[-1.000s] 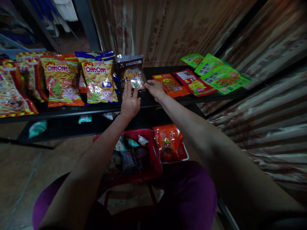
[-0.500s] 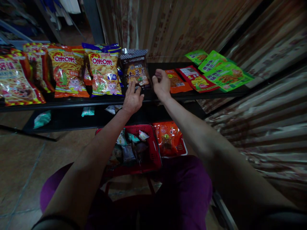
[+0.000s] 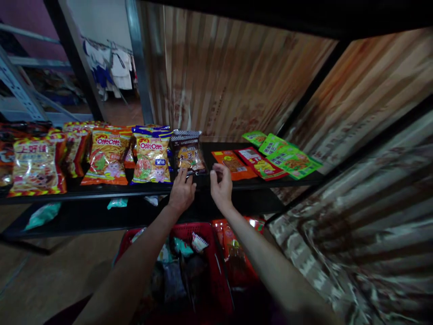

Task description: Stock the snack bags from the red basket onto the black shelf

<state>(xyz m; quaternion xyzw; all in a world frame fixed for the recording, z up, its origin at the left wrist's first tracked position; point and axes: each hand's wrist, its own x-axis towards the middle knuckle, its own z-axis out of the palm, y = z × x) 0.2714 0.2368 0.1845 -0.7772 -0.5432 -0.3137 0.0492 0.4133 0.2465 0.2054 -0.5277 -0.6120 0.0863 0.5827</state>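
Note:
A dark brown bag of potato chips (image 3: 189, 153) stands on the upper shelf, leaning back. My left hand (image 3: 182, 192) rests its outstretched fingertips at the bag's lower front edge, without gripping it. To the right of the bag is my right hand (image 3: 221, 187), fingers loosely curved and apart, nothing visible in them. It is beside a flat orange snack packet (image 3: 233, 164). Left of the brown bag stands a yellow and blue snack bag (image 3: 152, 158), with an orange snack bag (image 3: 106, 158) beyond it.
A red packet (image 3: 262, 162) and several green packets (image 3: 291, 160) lie at the shelf's right end. Below, a red basket (image 3: 221, 271) holds assorted small packages, with orange packets (image 3: 233, 239) beside it. Teal packets (image 3: 43, 215) lie on the lower shelf. Black posts frame the shelves.
The view has tilted upward, so the shelf and hands sit lower in the picture and more background shows. Both hands stay about the brown bag, which looks unmoved on the shelf.

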